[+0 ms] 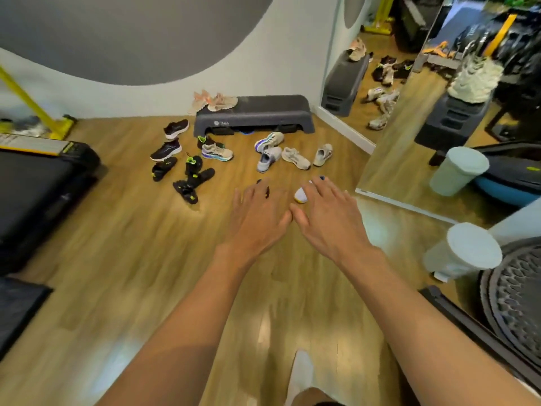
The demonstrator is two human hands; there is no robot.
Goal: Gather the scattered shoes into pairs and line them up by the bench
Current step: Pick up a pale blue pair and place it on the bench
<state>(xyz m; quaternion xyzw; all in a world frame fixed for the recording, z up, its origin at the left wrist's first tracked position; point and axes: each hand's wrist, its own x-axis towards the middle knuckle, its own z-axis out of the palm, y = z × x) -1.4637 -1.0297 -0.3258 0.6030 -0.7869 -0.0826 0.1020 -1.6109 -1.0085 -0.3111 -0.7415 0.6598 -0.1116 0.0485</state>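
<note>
Several shoes lie scattered on the wood floor before a low dark step bench (265, 111). Two pink sneakers (215, 101) sit on the bench's left end. Black sneakers (166, 150) and black sandals with green accents (191, 177) lie to the left. A beige sneaker (217, 152) is in the middle, and white and grey sneakers (295, 157) lie to the right. My left hand (259, 213) and my right hand (329, 213) stretch forward, fingers spread, holding nothing. A white shoe tip (301, 195) shows under my right fingers, and a dark object peeks out behind my left fingers.
A treadmill (38, 183) stands at the left. A leaning mirror (380, 118) at the right reflects the shoes. Two pale bins (459, 253) and a round dark balance trainer (515, 297) crowd the right side. My foot in a white sock (301, 373) shows at the bottom.
</note>
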